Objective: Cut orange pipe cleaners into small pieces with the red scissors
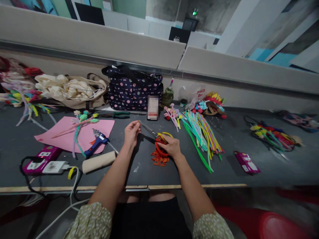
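Observation:
My right hand point(170, 145) is closed round the handles of a pair of scissors point(149, 129), whose grips look yellow and red-orange. The blades point left and away from me. My left hand point(132, 132) is closed in a pinch by the blade tips; whatever lies between its fingers is too small to make out. Under my right hand is a heap of small orange pieces point(159, 158) on the dark table point(142, 169).
Fuzzy coloured stems point(203, 132) lie to the right, with a purple box point(247, 162) beyond. On the left are a blue glue gun point(97, 142), pink sheet point(59, 132), beige roll point(99, 162) and purple power strip point(46, 157). A dotted bag point(134, 91) and phone point(153, 108) stand behind.

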